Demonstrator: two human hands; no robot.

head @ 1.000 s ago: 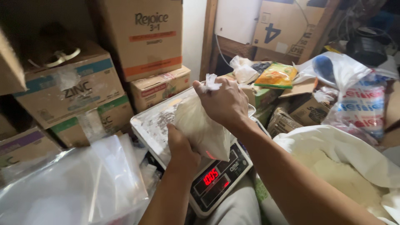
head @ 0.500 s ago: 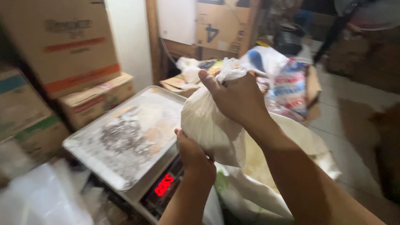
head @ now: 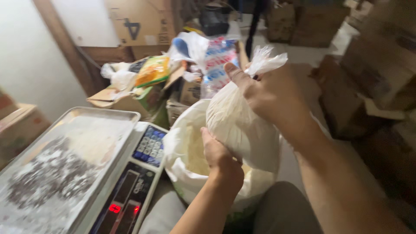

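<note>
The right hand [head: 271, 93] pinches shut the twisted neck of a small clear bag of white powder [head: 240, 125], and the left hand [head: 216, 151] cups it from below, above an open white sack [head: 186, 173]. If the neck slips, powder could spill. Behind, a brown carton [head: 143, 21], a yellow packet [head: 151, 71] and a blue-and-white printed bag [head: 216, 60] stand beside the powder-dusted scale tray [head: 65, 164].

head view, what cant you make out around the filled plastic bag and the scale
- Head view: the scale display glows red, but its digits are blurred.
- Left hand covers the lower left side of the filled plastic bag.
- Right hand hides the bag's neck, so any knot is unseen.
- The scale tray is cut off by the left edge.
</note>
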